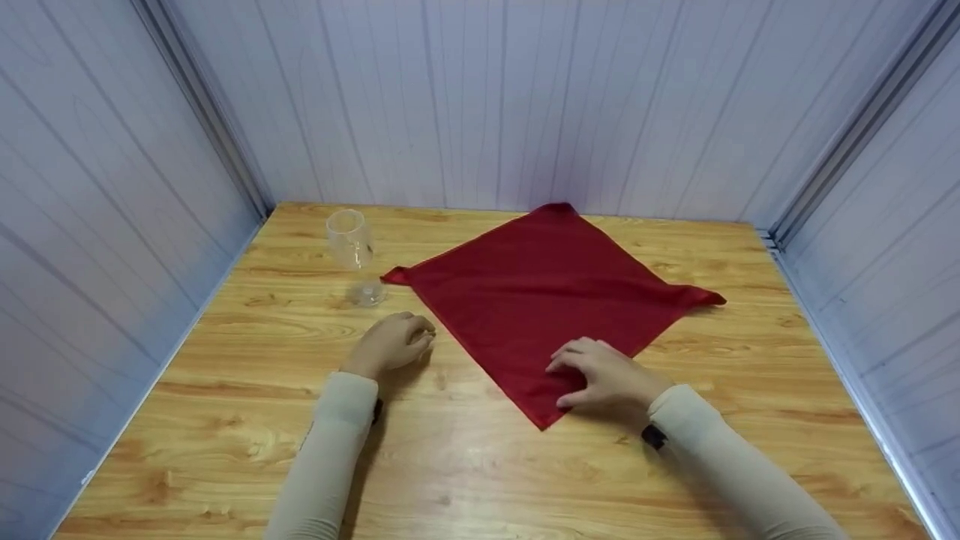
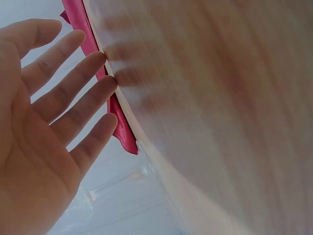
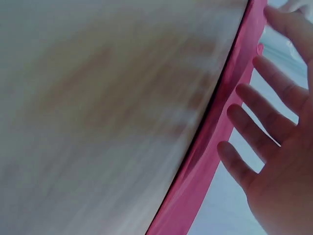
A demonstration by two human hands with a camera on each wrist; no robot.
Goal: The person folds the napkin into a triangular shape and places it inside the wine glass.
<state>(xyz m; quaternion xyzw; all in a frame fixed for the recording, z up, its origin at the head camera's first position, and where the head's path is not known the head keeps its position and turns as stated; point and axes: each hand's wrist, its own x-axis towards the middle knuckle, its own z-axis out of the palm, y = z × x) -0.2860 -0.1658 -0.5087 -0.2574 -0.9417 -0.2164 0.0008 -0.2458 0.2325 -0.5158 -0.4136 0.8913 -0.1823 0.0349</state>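
A red cloth (image 1: 540, 292) lies spread like a diamond on the wooden table, its left and right corners slightly folded or curled. My right hand (image 1: 604, 375) hovers at the cloth's near corner, fingers spread and loosely bent, with nothing held; whether the fingertips touch the fabric I cannot tell. To the left of the cloth, my left hand (image 1: 394, 345) is low over the wood, its fingers relaxed and holding nothing. In the left wrist view the left fingers (image 2: 78, 115) are apart. A clear stemmed glass (image 1: 350, 244) stands upright just beyond the left hand.
The wooden table (image 1: 450, 480) is bounded by a pale panelled back wall (image 1: 480, 105) and side walls. The cloth's far corner reaches close to the back wall. The glass's foot is near the cloth's left corner.
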